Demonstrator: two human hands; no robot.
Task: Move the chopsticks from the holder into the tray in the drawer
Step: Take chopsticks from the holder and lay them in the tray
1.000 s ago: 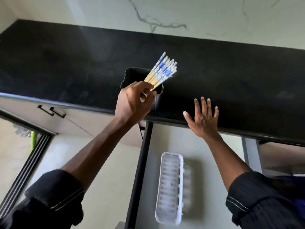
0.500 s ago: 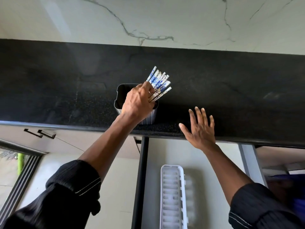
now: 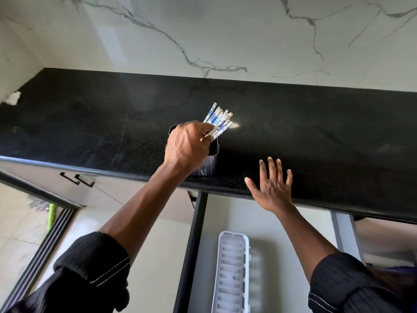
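Below the black counter [image 3: 316, 123], the open drawer's white tray [image 3: 232, 274] waits, lower centre. Centre frame, the left hand [image 3: 187, 147] clasps the chopsticks [image 3: 217, 119] in the holder [image 3: 209, 163]: light, stiff, likely slippery, best gripped mid-bundle. The right hand [image 3: 273, 188] is spread, empty.

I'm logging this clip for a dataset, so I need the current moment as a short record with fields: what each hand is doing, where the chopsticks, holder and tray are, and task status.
left hand: closed around a bundle of chopsticks
chopsticks: blue-and-white patterned ends fan out above the fist, tilted right; lower ends hidden
holder: dark, on the black countertop near its front edge, partly behind the left hand
right hand: open, fingers spread, empty, at the countertop edge
tray: white, slotted, empty, in the open drawer
status: chopsticks gripped, not yet in tray
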